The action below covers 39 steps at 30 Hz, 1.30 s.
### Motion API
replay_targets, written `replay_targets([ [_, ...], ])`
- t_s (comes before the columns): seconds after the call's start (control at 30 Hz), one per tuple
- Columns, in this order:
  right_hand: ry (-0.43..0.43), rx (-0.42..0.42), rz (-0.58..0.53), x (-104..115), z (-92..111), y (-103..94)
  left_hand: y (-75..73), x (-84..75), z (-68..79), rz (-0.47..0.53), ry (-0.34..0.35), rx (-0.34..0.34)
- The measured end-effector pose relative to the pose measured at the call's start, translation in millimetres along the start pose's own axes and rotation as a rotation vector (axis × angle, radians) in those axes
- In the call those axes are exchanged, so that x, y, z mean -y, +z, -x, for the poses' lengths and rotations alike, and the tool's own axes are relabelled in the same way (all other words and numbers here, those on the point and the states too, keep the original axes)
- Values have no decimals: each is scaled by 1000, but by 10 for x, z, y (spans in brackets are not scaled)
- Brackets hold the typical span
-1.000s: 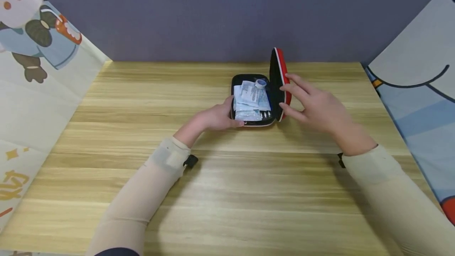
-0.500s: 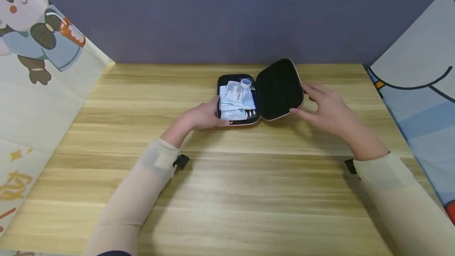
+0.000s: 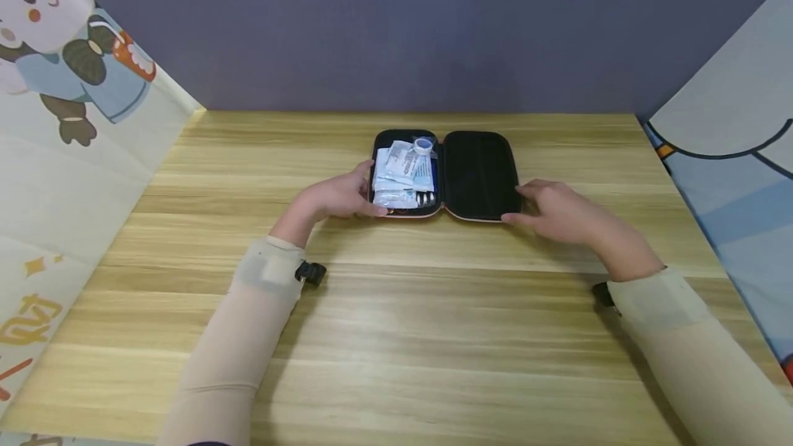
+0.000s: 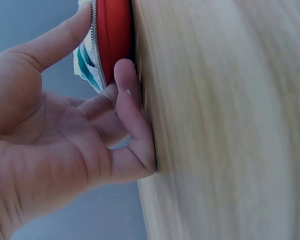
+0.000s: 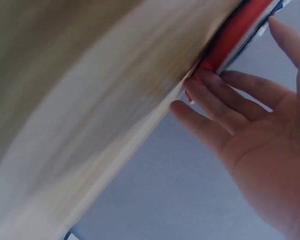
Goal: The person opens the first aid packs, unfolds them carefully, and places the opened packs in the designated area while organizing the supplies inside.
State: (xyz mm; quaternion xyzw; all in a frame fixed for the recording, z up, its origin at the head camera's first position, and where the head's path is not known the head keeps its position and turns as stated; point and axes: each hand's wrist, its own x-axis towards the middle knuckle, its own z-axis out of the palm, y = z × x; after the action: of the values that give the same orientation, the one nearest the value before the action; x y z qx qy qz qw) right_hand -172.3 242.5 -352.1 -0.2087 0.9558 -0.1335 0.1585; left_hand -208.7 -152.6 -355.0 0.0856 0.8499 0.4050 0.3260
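**A case (image 3: 461, 174) is lying open and flat near the far edge of the tabletop (image 3: 403, 336)**

The case is resting a little right of the midpoint of the tabletop's far edge, well apart from both far corners. Its two halves are lying side by side, joined along the middle, and their dark insides are facing up. The red shell (image 4: 116, 42) is turning its outside toward the wood, so the left half (image 3: 396, 134) is serving as a shallow tray. Its raised walls are probably stopping the loose contents from sliding out: pale packets (image 3: 403, 164) are lying stacked, and a roll of tape (image 3: 423, 146) is sitting on them toward the far right corner of that half.

The left hand (image 3: 337, 195) is gripping the left half, its thumb on the near rim by the zipper (image 4: 93, 30) and its fingers bending against the shell's side, low by the wood. That hold is likely steadying the loaded half.

The right hand (image 3: 560, 212) is gripping the lid half (image 3: 482, 176) by its near right corner, the thumb on the near edge and the fingers along the right side. Holding it at the corner farthest from the fold is presumably giving good control of the lid and leaving the contents uncovered.
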Motion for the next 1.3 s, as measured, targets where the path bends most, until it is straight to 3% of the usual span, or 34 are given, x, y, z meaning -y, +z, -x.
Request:
replay_targets([
  [0.27,38,50,-65,51,-59,-58,-15,-17,1,18,11,16],
  [0.53,44,35,-102,52,-58,-82,-51,-37,2,6,10,18],
  [0.8,31,82,-34,103,-55,-122,-47,-19,8,9,-7,20],
  [0.9,31,62,42,282,-111,-207,-57,-8,17,11,-6,17],
  [1.07,-47,-4,110,789,-384,-325,-75,13,28,19,-10,3],
  [1.2,-99,28,154,1103,-651,-246,-60,27,16,19,13,1],
  [1.3,-96,62,184,1220,-794,-129,-30,14,-1,39,41,11],
])
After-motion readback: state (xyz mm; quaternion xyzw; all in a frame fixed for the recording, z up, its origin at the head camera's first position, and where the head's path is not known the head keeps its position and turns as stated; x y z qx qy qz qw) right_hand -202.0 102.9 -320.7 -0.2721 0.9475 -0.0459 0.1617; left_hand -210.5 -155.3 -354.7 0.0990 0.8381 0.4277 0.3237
